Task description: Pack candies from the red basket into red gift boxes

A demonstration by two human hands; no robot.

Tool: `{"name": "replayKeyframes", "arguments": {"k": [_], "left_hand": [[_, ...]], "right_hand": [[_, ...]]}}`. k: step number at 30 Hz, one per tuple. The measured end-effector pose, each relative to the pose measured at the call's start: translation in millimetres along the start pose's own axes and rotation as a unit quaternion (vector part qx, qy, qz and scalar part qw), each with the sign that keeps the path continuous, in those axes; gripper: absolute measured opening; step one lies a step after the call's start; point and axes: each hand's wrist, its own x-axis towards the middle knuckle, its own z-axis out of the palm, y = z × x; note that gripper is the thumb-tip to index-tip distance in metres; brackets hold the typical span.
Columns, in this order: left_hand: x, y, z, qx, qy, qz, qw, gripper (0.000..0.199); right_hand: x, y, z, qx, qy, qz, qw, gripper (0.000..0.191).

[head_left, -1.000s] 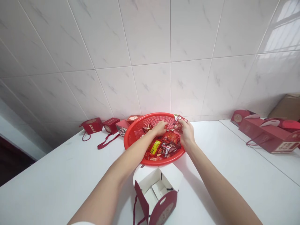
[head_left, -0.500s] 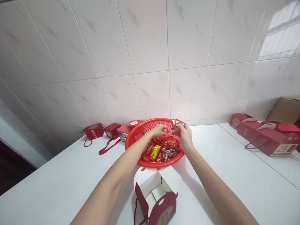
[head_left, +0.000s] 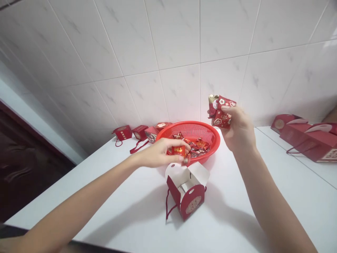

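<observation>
Now that both grips have lifted from the central basket, the left hand holds wrapped candy near the open box. The right hand clasps patterned packets, raised right of centre

White table: supports the red perforated basket, the open maroon box and closed red boxes along the wall.
</observation>
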Motion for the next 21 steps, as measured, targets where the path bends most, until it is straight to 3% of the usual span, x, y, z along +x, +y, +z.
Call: {"name": "replayKeyframes", "arguments": {"k": [6, 10, 13, 21], "left_hand": [[-26.4, -17.7, 35.7, 0.047, 0.076, -0.003, 0.996, 0.037], [-33.6, -17.1, 42.1, 0.048, 0.023, -0.01, 0.999, 0.052], [-39.8, -13.0, 39.9, 0.058, -0.011, -0.004, 0.998, 0.047], [-61.8, -30.1, 40.8, 0.044, -0.008, -0.047, 0.998, 0.05]], "right_hand": [[-31.3, -28.9, 9.6, -0.038, -0.089, -0.017, 0.995, 0.014], [-42.5, -35.7, 10.0, -0.085, -0.147, 0.004, 0.985, 0.017], [-46.3, -34.7, 8.9, -0.124, -0.18, 0.005, 0.976, 0.017], [-51.1, -30.7, 11.0, -0.202, -0.218, -0.002, 0.955, 0.013]]}}
